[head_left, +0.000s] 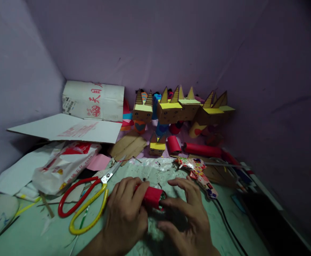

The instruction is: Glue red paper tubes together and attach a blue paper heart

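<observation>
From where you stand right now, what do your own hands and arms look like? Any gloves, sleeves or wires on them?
My left hand and right hand are ordinary bare human hands, five-fingered, without gloves. I see no ring, watch, bracelet or cable on either. No sleeve shows on the short stretch of forearm in view. Fine marks are too dim to make out.

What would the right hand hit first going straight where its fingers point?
Right hand would first meet the red tube in the left hand, near its open end; a fingertip looks nearly there, but depth is unclear.
</observation>
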### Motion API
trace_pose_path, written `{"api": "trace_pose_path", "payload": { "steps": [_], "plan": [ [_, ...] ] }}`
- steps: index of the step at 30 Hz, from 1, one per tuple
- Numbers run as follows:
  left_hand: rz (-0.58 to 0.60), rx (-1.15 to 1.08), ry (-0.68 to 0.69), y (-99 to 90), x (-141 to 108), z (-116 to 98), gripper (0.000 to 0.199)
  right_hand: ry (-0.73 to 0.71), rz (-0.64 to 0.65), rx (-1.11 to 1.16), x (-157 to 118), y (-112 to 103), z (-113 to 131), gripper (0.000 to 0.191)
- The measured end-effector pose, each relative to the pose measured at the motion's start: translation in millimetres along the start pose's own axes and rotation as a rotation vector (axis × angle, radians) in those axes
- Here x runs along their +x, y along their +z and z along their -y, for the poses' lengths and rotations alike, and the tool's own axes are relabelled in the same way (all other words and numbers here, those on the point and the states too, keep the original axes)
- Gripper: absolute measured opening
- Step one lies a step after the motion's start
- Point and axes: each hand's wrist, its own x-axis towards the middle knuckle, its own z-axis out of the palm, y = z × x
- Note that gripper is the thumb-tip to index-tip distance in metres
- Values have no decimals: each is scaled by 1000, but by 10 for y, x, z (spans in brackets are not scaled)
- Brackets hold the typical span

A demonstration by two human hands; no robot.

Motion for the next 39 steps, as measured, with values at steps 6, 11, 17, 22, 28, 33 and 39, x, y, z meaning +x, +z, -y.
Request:
{"api": "trace_pose_path", "payload": {
  "steps": [6,11,17,22,28,33,39],
  "plan": [
    [-103,105,70,-23,24,-8,44,386,99,313,-21,84,-56,35],
    [-141,114,130,-21,39,-34,37,538,67,449,-22,94,-86,42],
    [-172,149,185,-22,53,-47,34,543,81,406,-4,96,-57,30],
    [-27,-20,83,-11,14,-43,58,580,51,374,67,52,-13,27],
    [170,-836,-540,-153,33,-10,64,654,82,408,123,-7,-5,32],
    [268,-1140,-871,-252,175,-2,47,611,150,406,120,10,-6,34],
    [235,-1203,-944,-221,227,-28,39,588,179,478,105,-2,-12,39]
  ]
}}
